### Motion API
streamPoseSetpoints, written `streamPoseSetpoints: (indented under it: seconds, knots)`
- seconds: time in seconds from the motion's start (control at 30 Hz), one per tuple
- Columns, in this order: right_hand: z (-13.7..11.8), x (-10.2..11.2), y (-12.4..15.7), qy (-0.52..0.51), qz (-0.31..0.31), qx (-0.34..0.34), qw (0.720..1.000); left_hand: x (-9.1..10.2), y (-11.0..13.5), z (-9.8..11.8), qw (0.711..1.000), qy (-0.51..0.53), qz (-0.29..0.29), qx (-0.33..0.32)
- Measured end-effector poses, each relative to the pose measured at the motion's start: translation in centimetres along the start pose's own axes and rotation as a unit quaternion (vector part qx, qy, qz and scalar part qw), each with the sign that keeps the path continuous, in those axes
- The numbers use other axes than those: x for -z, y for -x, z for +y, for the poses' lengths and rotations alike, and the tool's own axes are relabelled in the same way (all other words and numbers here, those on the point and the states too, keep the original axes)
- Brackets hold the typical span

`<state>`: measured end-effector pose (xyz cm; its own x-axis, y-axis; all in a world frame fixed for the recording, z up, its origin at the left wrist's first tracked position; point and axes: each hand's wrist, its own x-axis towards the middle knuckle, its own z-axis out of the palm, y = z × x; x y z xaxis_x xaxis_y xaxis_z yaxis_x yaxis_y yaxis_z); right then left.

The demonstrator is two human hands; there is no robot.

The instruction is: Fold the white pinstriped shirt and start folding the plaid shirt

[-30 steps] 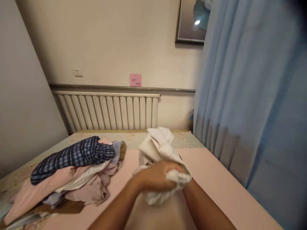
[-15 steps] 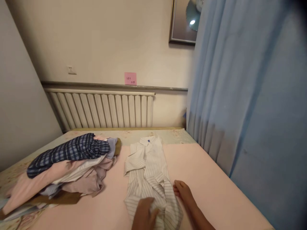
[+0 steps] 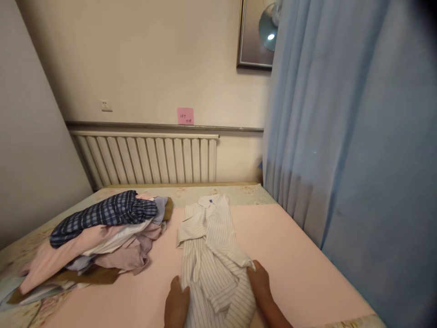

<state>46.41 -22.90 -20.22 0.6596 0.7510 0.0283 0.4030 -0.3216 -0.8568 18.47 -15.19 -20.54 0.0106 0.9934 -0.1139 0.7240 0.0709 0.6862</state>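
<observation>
A white shirt (image 3: 218, 232) with thin dark stripes lies lengthwise on the pink sheet, its collar at the far end and one sleeve folded across its upper left. Its lower part is loosely rumpled, with another sleeve lying over it. My right hand (image 3: 261, 282) is closed on the right edge of the shirt, thumb and fingers pinching the cloth. At the lower left edge my left hand (image 3: 176, 303) grips the fabric with its thumb toward the shirt; its fingertips are partly hidden. The shirt's bottom end runs out of view.
To the left lies a heap of clothes, with a dark blue plaid garment (image 3: 105, 214) on top and a pink garment (image 3: 71, 255) below. A blue curtain (image 3: 307, 136) hangs along the right side. Beyond the bed are a radiator (image 3: 146, 157) and a wall.
My left hand has moved left from over the shirt to its left edge. My right hand has taken hold of the right edge. The lower sleeve and cloth lie flatter.
</observation>
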Motion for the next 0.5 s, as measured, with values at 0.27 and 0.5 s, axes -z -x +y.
streamPoseSetpoints:
  seconds: [0.27, 0.5]
  knots:
    - [7.3, 8.0, 3.0, -0.039, 0.137, -0.164, 0.976, 0.8, 0.2, 0.3, 0.999, -0.021, -0.037, 0.021]
    - [8.3, 9.8, 4.7, -0.233, 0.084, -0.180, 0.952, 0.6, 0.0, -0.4, 0.999, 0.014, -0.048, 0.011]
